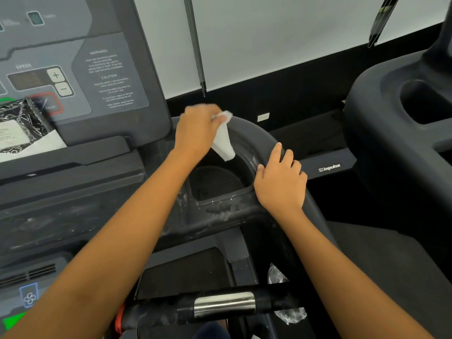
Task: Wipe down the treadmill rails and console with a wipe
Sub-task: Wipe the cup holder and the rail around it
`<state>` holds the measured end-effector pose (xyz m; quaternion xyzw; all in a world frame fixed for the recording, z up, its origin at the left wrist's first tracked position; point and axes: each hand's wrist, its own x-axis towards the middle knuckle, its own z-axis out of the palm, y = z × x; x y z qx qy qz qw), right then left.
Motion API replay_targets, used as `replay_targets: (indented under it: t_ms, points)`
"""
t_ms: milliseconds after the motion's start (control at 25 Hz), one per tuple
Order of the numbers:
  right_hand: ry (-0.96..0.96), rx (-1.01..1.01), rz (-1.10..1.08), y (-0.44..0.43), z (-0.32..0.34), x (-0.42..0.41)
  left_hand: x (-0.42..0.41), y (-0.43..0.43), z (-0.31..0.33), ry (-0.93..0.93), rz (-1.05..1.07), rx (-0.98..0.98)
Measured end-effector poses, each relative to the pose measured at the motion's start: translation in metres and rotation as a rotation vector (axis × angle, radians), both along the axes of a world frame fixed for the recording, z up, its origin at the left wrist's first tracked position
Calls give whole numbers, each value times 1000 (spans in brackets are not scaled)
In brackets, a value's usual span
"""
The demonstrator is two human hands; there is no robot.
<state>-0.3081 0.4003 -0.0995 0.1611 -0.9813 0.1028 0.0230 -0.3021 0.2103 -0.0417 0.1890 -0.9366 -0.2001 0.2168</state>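
My left hand [195, 129] grips a white wipe [223, 140] against the far curve of the dark treadmill rail [254, 133], just right of the console [97, 77]. Part of the wipe hangs down over the round cup holder [215, 182]. My right hand [281, 179] rests on the right side of the same rail, fingers curled over its inner edge, holding nothing else. Wet streaks show on the rail below the cup holder.
A pack of wipes [22, 128] lies on the console ledge at the left. A crossbar with a metal pulse grip [223, 305] runs near the bottom. A second treadmill's console [401, 113] stands to the right. A white wall lies behind.
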Motion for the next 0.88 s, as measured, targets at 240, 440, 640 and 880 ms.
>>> replay_targets:
  t_ms: [240, 440, 640, 880]
  points:
    - [-6, -8, -8, -1, -1, 0, 1, 9, 0, 251, -52, -53]
    - [-1, -3, -8, -1, 0, 0, 29, 18, -54, -146, -169, -107]
    - [-2, 3, -11, -1, 0, 1, 31, 12, -60, -148, 12, -220]
    - [-16, -26, 23, 3, -2, -1, 34, 64, -59, -162, -338, -215]
